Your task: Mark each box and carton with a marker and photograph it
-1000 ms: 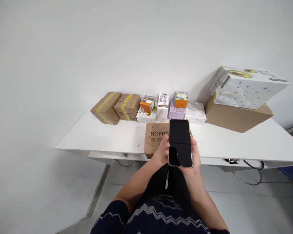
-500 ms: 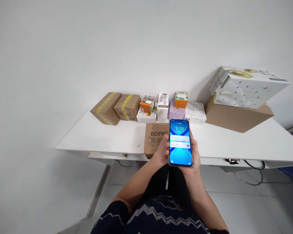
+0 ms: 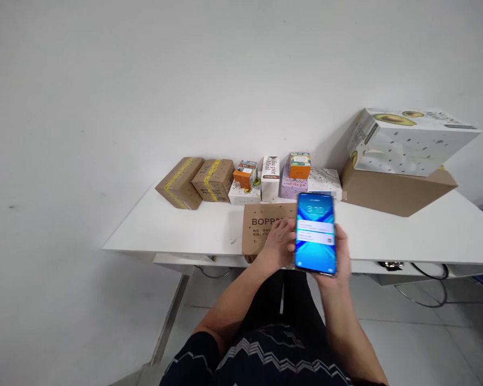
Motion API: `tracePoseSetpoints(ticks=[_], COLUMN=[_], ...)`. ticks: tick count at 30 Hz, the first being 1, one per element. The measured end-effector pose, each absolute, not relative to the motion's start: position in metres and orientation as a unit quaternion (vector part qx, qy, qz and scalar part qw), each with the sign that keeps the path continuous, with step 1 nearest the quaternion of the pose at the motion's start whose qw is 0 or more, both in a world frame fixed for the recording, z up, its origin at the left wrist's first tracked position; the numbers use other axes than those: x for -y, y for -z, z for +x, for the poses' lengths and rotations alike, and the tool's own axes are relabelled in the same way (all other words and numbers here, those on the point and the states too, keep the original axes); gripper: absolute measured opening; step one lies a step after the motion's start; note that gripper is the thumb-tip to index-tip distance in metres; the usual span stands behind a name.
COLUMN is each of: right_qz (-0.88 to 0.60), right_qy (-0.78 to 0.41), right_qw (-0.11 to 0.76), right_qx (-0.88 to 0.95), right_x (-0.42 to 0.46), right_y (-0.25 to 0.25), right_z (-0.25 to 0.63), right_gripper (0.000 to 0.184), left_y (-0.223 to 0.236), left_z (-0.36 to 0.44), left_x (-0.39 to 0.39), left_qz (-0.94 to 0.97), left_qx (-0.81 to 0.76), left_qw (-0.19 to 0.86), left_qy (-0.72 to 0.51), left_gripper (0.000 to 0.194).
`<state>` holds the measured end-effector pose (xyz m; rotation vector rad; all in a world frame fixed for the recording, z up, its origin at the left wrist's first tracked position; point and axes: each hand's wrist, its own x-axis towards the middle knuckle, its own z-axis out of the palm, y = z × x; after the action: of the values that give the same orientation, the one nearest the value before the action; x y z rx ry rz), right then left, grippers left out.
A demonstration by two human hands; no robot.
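Note:
A phone (image 3: pixel 315 249) with a lit blue screen showing 3:10 is held up over the table's front edge, slightly blurred. My right hand (image 3: pixel 343 254) grips it from behind and along its right side. My left hand (image 3: pixel 279 244) is at the phone's left edge, fingers loosely bent and apart; fingertips reach the edge, and whether they touch it I cannot tell. Under my left hand lies a brown cardboard box (image 3: pixel 251 244) printed "BOPP", its right part hidden by the hand and phone.
On the white table (image 3: pixel 140 230), against the wall, stand two taped brown cartons (image 3: pixel 179 185), small orange boxes (image 3: pixel 300 167) on other boxes, and a "Super Meal" box (image 3: pixel 270 182). At right, a large avocado-print box (image 3: pixel 406 147) rests on a brown carton (image 3: pixel 394 193). Cables (image 3: pixel 430 273) hang below.
The phone has shifted right in my right hand. My left hand has loosened from its left side, its back now turned more upward over the brown box. The camera view has shifted slightly.

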<state>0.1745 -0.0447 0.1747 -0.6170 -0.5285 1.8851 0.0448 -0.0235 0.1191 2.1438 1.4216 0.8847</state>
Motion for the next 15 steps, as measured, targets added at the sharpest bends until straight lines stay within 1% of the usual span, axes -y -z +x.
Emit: tracePoseSetpoints(ticks=[2, 4, 6, 7, 8, 9, 10, 11, 13, 14, 15], right_qz=[-0.292, -0.340, -0.428, -0.501, -0.593, -0.680, -0.754, -0.804, -0.845, -0.848, -0.847], right_qy=[-0.718, -0.633, -0.524, -0.465, -0.405, -0.340, -0.262, -0.206, -0.141, -0.121, -0.107], right_qw=[0.580, 0.635, 0.671, 0.668, 0.638, 0.585, 0.519, 0.428, 0.274, 0.215, 0.174], right_qx=[0.248, 0.284, 0.302, 0.293, 0.278, 0.282, 0.306, 0.358, 0.437, 0.469, 0.490], right_x=[0.042, 0.037, 0.029, 0.025, 0.021, 0.017, 0.012, 0.008, 0.000, -0.004, -0.008], right_y=[-0.176, -0.171, -0.158, -0.149, -0.138, -0.127, -0.116, -0.106, -0.088, -0.081, -0.075], right_z=[0.196, 0.222, 0.249, 0.261, 0.273, 0.283, 0.291, 0.297, 0.305, 0.306, 0.306], right_gripper=[0.058, 0.059, 0.060, 0.062, 0.061, 0.062, 0.064, 0.064, 0.067, 0.068, 0.069], left_y=[-0.131, -0.139, -0.142, -0.143, -0.143, -0.143, -0.142, -0.142, -0.141, -0.141, -0.141], left_z=[0.048, 0.051, 0.053, 0.053, 0.053, 0.053, 0.053, 0.053, 0.053, 0.053, 0.053], left_x=[0.025, 0.027, 0.029, 0.030, 0.030, 0.030, 0.030, 0.030, 0.030, 0.030, 0.030], left_qz=[0.803, 0.825, 0.836, 0.837, 0.837, 0.837, 0.837, 0.838, 0.839, 0.839, 0.838], left_qx=[-0.506, -0.507, -0.510, -0.511, -0.512, -0.513, -0.512, -0.511, -0.508, -0.507, -0.508], left_qw=[0.148, 0.081, 0.026, 0.016, 0.011, 0.008, 0.006, 0.005, 0.001, -0.002, -0.005], left_qy=[-0.279, -0.235, -0.199, -0.193, -0.192, -0.192, -0.193, -0.193, -0.195, -0.196, -0.198], left_gripper=[0.034, 0.034, 0.035, 0.035, 0.035, 0.035, 0.034, 0.034, 0.034, 0.034, 0.034])
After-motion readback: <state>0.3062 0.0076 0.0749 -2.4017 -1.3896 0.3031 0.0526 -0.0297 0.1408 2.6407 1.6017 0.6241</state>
